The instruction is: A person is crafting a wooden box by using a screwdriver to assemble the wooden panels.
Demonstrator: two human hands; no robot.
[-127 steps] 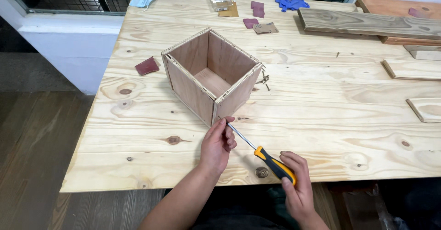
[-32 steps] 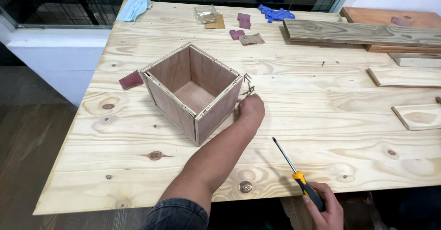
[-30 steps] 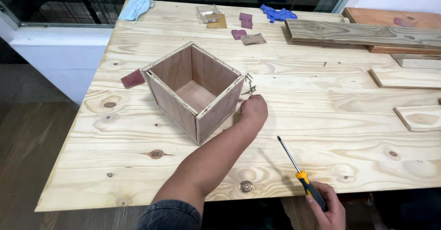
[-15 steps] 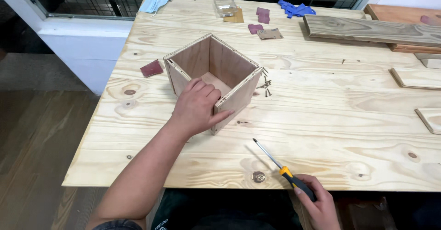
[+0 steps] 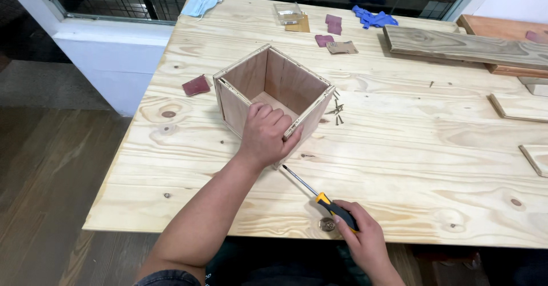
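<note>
- Pale pine planks make up the worktable (image 5: 399,166), which stands against a dark window with wire mesh; wooden flooring shows to the left of the table.
- An open-topped wooden box (image 5: 274,100) sits on the table, turned so that one corner points toward the person.
- On that near corner rests the left hand (image 5: 265,135), fingers curled over the top edge into the box and thumb pressed on the outer face, so the hand is clamped on the box.
- Nearer the person than the box, the right hand (image 5: 357,232) is wrapped tight about the yellow-and-black handle of a screwdriver (image 5: 319,197); its shaft slants up toward the box, with the tip just short of the lower corner.
- Just right of the box lies a small heap of loose screws (image 5: 337,110).
- Left of the box lies a dark red scrap of sandpaper (image 5: 196,85).
- Beyond the box, toward the window, lie a light blue face mask (image 5: 201,1), a clear plastic case (image 5: 288,12), more sandpaper scraps (image 5: 334,39) and blue gloves (image 5: 374,19).
- Far right of the box lie weathered boards (image 5: 468,45).
</note>
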